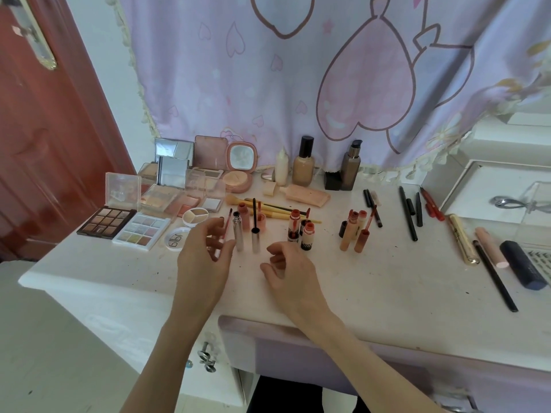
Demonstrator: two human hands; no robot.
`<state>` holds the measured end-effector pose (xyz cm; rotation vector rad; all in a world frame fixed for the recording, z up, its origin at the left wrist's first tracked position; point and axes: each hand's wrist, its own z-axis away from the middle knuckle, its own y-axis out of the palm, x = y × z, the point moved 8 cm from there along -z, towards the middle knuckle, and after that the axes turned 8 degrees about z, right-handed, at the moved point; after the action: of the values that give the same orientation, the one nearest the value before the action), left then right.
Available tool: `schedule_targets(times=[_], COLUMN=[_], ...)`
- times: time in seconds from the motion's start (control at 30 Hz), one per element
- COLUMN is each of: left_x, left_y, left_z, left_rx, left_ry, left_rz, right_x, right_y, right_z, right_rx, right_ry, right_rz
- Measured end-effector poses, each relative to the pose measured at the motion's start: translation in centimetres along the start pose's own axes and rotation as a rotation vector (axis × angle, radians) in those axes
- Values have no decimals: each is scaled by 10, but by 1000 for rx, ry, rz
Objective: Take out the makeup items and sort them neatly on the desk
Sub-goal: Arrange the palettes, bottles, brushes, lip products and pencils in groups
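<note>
1. On the white desk [372, 281] nearly everything is already out: palettes [128, 225] at the back left, foundation bottles [304, 165] against the curtain, pencils [410, 214] to the right, lip glosses [356, 231] in the middle
2. I judge I'm in the sorting stage, working on the cluster of opened tubes straight ahead
3. My left hand [205, 260] pinches a thin pink-handled applicator wand [225, 226] between its fingertips, just beside the two silver tubes [238, 231] standing upright
4. My right hand [286, 269] hovers over the desk with fingers loosely curled, holding nothing, near a dark-labelled tube [308, 236]
5. Next, I think, the wand needs matching to its own open tube and seating straight in, or else laying down in line with its fellows
6. That calls for a steady approach: the tubes stand close together and look easy to knock over, so my free hand should brace the receiving one
</note>
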<state>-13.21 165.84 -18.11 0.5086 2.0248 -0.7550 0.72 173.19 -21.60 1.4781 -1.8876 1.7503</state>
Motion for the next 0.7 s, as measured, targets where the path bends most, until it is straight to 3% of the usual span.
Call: schedule_targets(times=[0.13,0.37,0.5,0.7], left_x=[-30,-54,-76,-96], left_y=[13,105,155,234], left_z=[31,72,93,113], left_rx=[19,469,630,782], left_ry=[164,266,394,540], left_rz=[35,-122,-174,-309], right_x=[-5,-50,-87,-130], right_y=[-22,-87,-135,-226], right_z=[17,44,66,75], right_rx=[15,-29,-66,-322], right_ry=[-93,-54,34,188], right_rz=[64,266,361,410])
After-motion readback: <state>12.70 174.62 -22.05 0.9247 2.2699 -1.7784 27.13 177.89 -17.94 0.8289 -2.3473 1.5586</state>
